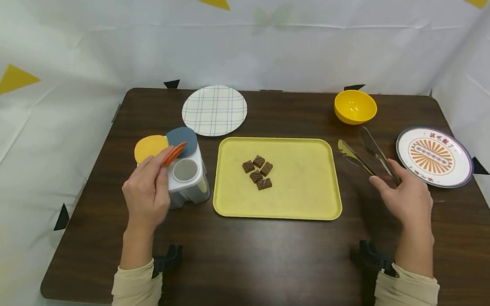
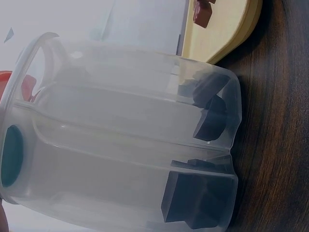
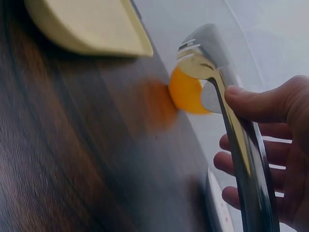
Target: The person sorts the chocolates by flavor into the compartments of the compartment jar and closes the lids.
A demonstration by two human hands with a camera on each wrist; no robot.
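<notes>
With thumb and fingers, my left hand [image 1: 146, 189] pinches an orange lid [image 1: 174, 154], tilted over the white storage box [image 1: 197, 193]. One round opening [image 1: 185, 169] of the box is uncovered; yellow [image 1: 149, 147] and blue [image 1: 182, 140] lids are beside it. Dark chunks [image 2: 200, 198] show through its clear wall in the left wrist view. On the right, my right hand [image 1: 409, 196] holds metal tongs [image 3: 241, 145], their arms spread with nothing between the tips. Several chocolate pieces [image 1: 264, 183] lie on the left half of the yellow tray [image 1: 301, 177].
A checked plate [image 1: 214, 112] lies at the back left. The yellow bowl [image 1: 355, 107] stands beyond the tongs at the back right, and a patterned plate [image 1: 434, 157] sits at the right edge. White sheeting [image 1: 306, 51] rises behind the dark table [image 1: 256, 260].
</notes>
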